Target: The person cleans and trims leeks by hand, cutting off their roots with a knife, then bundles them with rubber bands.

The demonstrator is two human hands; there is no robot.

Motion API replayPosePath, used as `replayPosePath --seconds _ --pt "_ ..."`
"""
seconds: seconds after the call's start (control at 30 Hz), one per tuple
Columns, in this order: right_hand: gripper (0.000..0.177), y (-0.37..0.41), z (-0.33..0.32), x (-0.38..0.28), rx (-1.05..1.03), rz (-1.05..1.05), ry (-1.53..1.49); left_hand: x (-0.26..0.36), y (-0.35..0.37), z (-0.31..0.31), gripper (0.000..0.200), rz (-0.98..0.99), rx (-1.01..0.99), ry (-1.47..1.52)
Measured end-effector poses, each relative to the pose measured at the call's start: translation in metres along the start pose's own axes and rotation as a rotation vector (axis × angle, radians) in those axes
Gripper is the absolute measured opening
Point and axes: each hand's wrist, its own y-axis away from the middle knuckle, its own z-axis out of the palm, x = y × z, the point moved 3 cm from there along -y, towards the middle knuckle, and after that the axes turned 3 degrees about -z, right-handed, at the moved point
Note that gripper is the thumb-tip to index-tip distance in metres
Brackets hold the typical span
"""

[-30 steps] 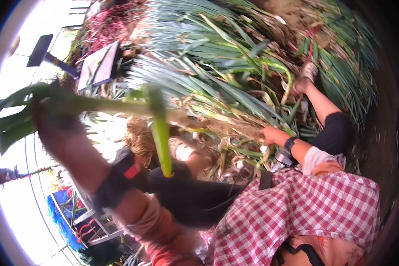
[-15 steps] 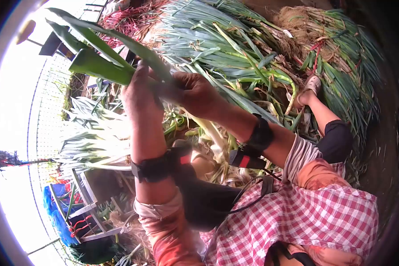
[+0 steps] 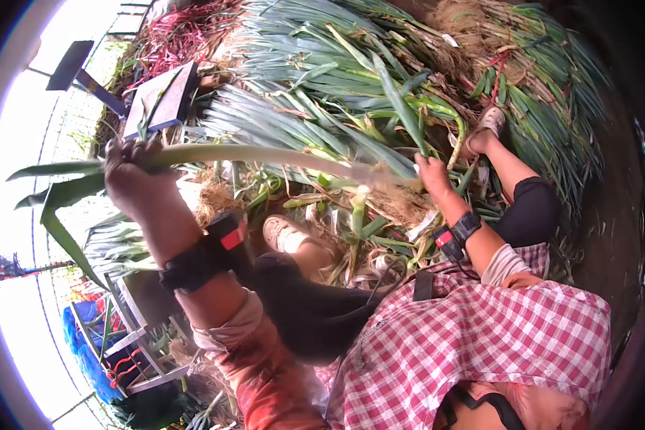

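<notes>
My left hand is closed around the green leafy end of a long leek and holds it level across the middle of the view. Its pale shaft runs right to a rooty end near my right hand. My right hand holds a long green leaf that rises up and to the left from it. Both wrists carry black bands with red tags. My legs, in dark trousers and pale shoes, stretch out below the leek.
A big heap of leeks fills the ground ahead, with tied bundles at the right. Trimmed leaves and roots lie around my feet. A grey board stands at the left, a metal rack with blue crates below left.
My hands were together on the leek's leaves half a second ago. Now they are spread apart: the left hand has swung left with the leek, the right hand has dropped right holding a leaf.
</notes>
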Motion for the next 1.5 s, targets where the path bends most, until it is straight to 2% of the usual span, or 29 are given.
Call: replayPosePath --seconds 0.03,0.1,0.17,0.2,0.23,0.27,0.3,0.37,0.4,0.47,0.5,0.57,0.6,0.7,0.77,0.83,0.9,0.97,1.0,1.03,1.1,1.13,1.17,1.2,1.27,1.3,1.37,1.43,1.5 --pt "0.043 -0.006 -0.014 0.029 0.053 0.040 0.086 0.004 -0.017 -0.014 0.016 0.080 -0.031 -0.028" --pt "0.041 -0.004 -0.057 0.101 0.075 0.193 0.249 0.032 -0.051 -0.054 0.019 0.016 -0.284 0.090" --pt "0.047 -0.005 -0.073 0.123 -0.172 0.196 0.486 0.032 -0.051 -0.062 0.018 0.053 -0.002 -0.015" --pt "0.050 -0.004 -0.067 0.078 -0.331 0.210 0.501 0.025 -0.052 -0.063 0.014 0.154 -0.097 -0.141" --pt "0.051 -0.004 -0.055 0.044 -0.311 0.209 0.474 0.018 -0.060 -0.069 0.007 0.114 -0.200 -0.059" --pt "0.050 -0.019 -0.036 0.040 -0.182 -0.069 0.372 0.012 -0.068 -0.075 0.008 0.065 -0.299 0.020" --pt "0.046 -0.004 -0.036 -0.035 -0.046 -0.370 0.309 0.004 -0.086 -0.087 0.008 0.067 -0.302 0.019" --pt "0.050 0.015 -0.030 -0.131 -0.351 -0.680 -0.122 -0.006 -0.101 -0.094 0.010 0.141 -0.316 -0.129" --pt "0.055 0.032 -0.026 -0.162 -0.353 -0.859 -0.118 -0.007 -0.097 -0.092 0.010 0.184 -0.290 -0.226" --pt "0.053 0.072 -0.027 -0.216 -0.326 -1.073 -0.085 -0.010 -0.093 -0.092 0.010 0.167 -0.233 -0.301" --pt "0.053 0.080 -0.022 -0.223 -0.327 -1.077 -0.085 -0.009 -0.092 -0.094 0.010 0.143 -0.213 -0.287" --pt "0.039 0.090 -0.006 -0.227 -0.445 -1.025 0.263 -0.009 -0.092 -0.098 0.008 0.112 -0.199 -0.366" --pt "0.029 0.093 0.000 -0.228 -0.324 -1.232 0.184 -0.010 -0.092 -0.097 0.012 0.103 -0.207 -0.462" --pt "0.025 0.098 0.014 -0.220 -0.560 -1.112 -0.056 -0.033 -0.111 -0.105 0.018 -0.037 -0.235 -0.186" --pt "0.023 0.099 0.012 -0.227 -0.579 -1.102 -0.085 -0.033 -0.048 -0.047 0.026 -0.238 0.157 -0.010" --pt "0.021 0.104 0.006 -0.233 -0.480 -1.184 -0.087 -0.052 -0.086 -0.072 0.024 0.163 -0.243 -0.644" --pt "0.018 0.111 -0.002 -0.235 -0.426 -1.232 -0.003 -0.060 -0.113 -0.093 0.021 0.680 -0.434 -1.281" --pt "0.015 0.120 -0.013 -0.219 -0.374 -1.268 0.080 -0.049 -0.071 -0.069 0.019 0.859 -0.089 -1.875" --pt "0.012 0.121 -0.020 -0.202 -0.396 -1.291 0.197 -0.037 -0.066 -0.063 0.019 0.601 -0.034 -2.015" --pt "0.010 0.121 -0.029 -0.181 -0.413 -1.307 0.319 -0.029 -0.079 -0.083 0.023 0.618 -0.086 -1.984" --pt "0.006 0.112 -0.048 -0.098 -0.523 -1.105 0.386 -0.011 -0.103 -0.123 0.031 0.646 -0.190 -1.921" --pt "0.010 0.101 -0.054 -0.044 -0.569 -0.934 0.546 -0.009 -0.102 -0.126 0.030 0.657 -0.037 -1.964" --pt "0.023 0.081 -0.064 0.019 -0.665 -0.432 0.806 -0.004 -0.096 -0.134 0.029 0.655 0.132 -2.007" --pt "0.032 0.067 -0.075 0.038 -0.703 -0.343 0.896 -0.005 -0.082 -0.121 0.014 0.805 0.111 -1.924" --pt "0.038 0.059 -0.074 -0.010 -0.594 -0.447 0.751 -0.008 -0.063 -0.100 0.018 0.977 0.024 -1.723" --pt "0.040 0.058 -0.068 -0.044 -0.461 -0.537 0.698 -0.012 -0.061 -0.094 0.015 0.922 -0.050 -1.577" --pt "0.037 0.040 -0.044 -0.093 -0.440 -0.658 0.276 -0.019 -0.066 -0.085 0.010 0.672 -0.175 -1.199" --pt "0.032 0.040 -0.026 -0.159 -0.479 -0.799 -0.205 -0.024 -0.073 -0.080 0.006 0.455 -0.223 -0.926" --pt "0.035 0.051 -0.002 -0.203 -0.737 -0.785 -0.568 -0.020 -0.058 -0.066 0.005 0.486 -0.279 -1.053"
